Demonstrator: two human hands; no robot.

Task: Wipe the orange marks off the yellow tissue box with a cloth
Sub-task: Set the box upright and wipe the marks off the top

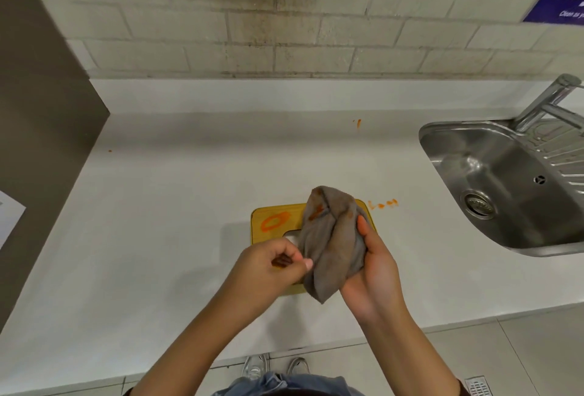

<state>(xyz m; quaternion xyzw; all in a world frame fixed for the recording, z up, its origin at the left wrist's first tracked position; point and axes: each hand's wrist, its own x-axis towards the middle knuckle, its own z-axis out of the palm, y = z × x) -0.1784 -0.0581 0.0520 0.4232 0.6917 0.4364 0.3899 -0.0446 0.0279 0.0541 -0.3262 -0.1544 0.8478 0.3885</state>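
- A person stands at a white desk (158, 206), holding a bunched grey-brown cloth (335, 244) in both hands above a yellow tissue box (259, 233).
- The left hand (268, 269) is curled, its thumb and fingers pinching the cloth's near edge; a dark orange smudge shows on its fingers.
- The right hand (374, 272) cups the cloth from the side and below, with the thumb laid over the folds.
- The cloth carries orange stains near its top.
- The tissue box lies flat on the desk under the hands, near the front edge, partly hidden by the cloth and the left hand.
- An orange ring mark (274, 221) is drawn on the box's lid, left of the cloth.
- Orange smears (384, 204) lie on the desk just right of the box, and another spot (358, 123) sits farther back.
- A steel sink (505, 180) with a tap (550, 101) is set in the desk at right, below a pale brick wall (284, 16).
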